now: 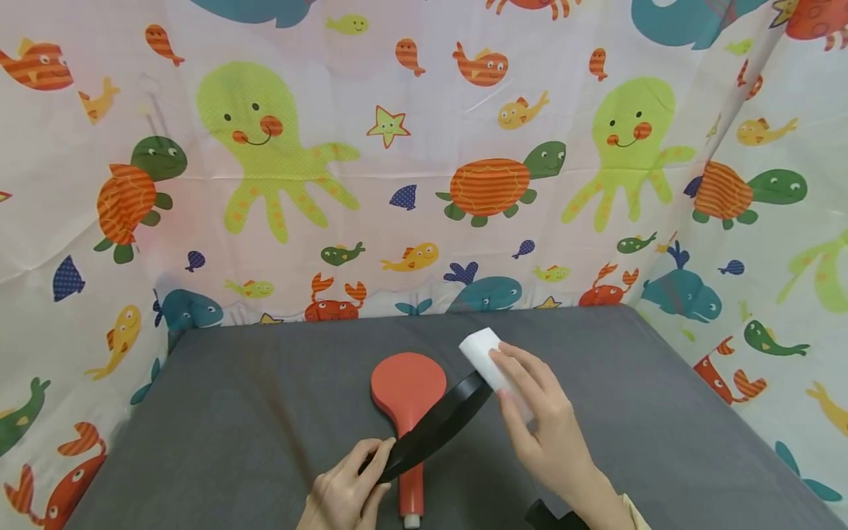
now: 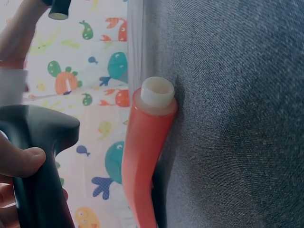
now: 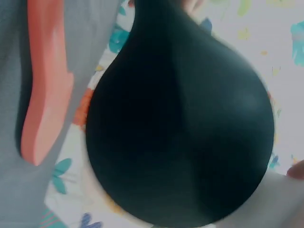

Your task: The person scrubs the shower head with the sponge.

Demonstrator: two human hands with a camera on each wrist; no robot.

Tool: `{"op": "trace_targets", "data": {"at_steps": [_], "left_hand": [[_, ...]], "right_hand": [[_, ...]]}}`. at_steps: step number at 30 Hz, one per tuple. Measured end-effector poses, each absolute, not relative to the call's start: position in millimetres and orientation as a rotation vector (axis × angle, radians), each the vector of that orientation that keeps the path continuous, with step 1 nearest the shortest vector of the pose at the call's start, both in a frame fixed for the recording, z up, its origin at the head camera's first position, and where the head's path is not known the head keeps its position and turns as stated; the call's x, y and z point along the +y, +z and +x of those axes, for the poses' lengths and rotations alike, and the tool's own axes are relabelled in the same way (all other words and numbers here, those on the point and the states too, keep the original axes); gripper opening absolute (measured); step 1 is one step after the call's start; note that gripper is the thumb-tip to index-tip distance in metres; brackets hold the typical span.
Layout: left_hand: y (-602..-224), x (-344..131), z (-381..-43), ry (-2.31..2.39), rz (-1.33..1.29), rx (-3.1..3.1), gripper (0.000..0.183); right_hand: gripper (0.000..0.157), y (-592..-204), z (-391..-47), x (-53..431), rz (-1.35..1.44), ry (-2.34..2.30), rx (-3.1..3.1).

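My left hand (image 1: 351, 482) grips a black hand shower head (image 1: 440, 423) by its handle, fingers and thumb round it. The shower head is held tilted above the table, its round end up and to the right, seen nearly edge-on. My right hand (image 1: 546, 423) holds a white sponge-like block (image 1: 482, 346) against the far edge of that round end. In the right wrist view the smooth dark back (image 3: 180, 123) fills most of the picture. Behind it, a red hand shower head (image 1: 408, 383) lies on the table, its white threaded end (image 2: 157, 91) towards me.
Grey cloth covers the table (image 1: 232, 419). A white curtain (image 1: 397, 258) printed with sea animals hangs behind it and along both sides. A black device (image 1: 556, 515) sits by the right wrist at the bottom edge.
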State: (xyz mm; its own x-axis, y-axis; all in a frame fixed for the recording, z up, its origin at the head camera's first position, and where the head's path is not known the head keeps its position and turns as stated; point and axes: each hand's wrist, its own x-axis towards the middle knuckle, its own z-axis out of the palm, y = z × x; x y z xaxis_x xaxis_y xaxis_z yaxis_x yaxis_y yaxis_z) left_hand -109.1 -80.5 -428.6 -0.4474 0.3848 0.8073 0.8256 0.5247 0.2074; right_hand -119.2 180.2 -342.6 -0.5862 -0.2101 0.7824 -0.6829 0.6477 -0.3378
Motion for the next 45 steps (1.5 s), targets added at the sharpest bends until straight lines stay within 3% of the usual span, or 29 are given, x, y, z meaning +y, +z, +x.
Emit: {"op": "trace_targets", "data": {"at_steps": [7,14,18,29,40,45], "left_hand": [[-431,-79,-111,-0.709,-0.97,-2.011,0.039],[-431,-79,-112,-0.686,-0.953,-1.999,0.039],[-432,-80,-112,-0.692,-0.957,-1.99,0.037],[-434,-78,-112,-0.578,-0.924,-1.997,0.043],[-433,-79,-112,-0.536,-0.856,-2.016,0.046],[-434,-79,-113,-0.531,-0.854,-1.997,0.046]], "right_hand": [[0.039,-340,-105,159,0.863,0.445,-2.029],[0.039,-337,-112,170,0.646,0.492,-2.045],[0.039,-339,-109,165,0.668,0.485,-2.029],[0.037,-380,-85,119,0.897,-0.018,-1.89],[0.034,-343,-98,144,0.658,0.235,-1.907],[0.032,-355,-96,133,0.689,0.236,-1.872]]}}
